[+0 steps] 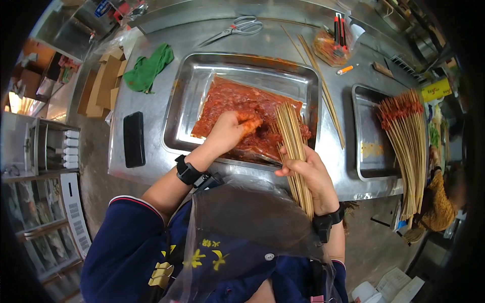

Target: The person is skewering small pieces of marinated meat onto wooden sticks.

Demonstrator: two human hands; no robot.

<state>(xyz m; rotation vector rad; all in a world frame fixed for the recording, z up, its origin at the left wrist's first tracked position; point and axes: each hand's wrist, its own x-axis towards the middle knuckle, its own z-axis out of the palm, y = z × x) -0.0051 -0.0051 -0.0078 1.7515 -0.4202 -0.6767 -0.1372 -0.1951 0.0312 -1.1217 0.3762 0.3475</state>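
A steel tray in front of me holds a slab of red marinated meat on clear plastic. My left hand reaches into the meat, its fingers stained red and pinched together at the surface; the fingertips are partly hidden by meat. Wrapped around a thick bundle of bamboo skewers is my right hand, at the tray's near right corner. The bundle's upper ends lean over the meat, with some red meat beside them.
A second tray at right bears many loaded skewers. Scissors, a green cloth, a black phone, loose skewers, an orange cutter and a plastic bag lie around the steel table.
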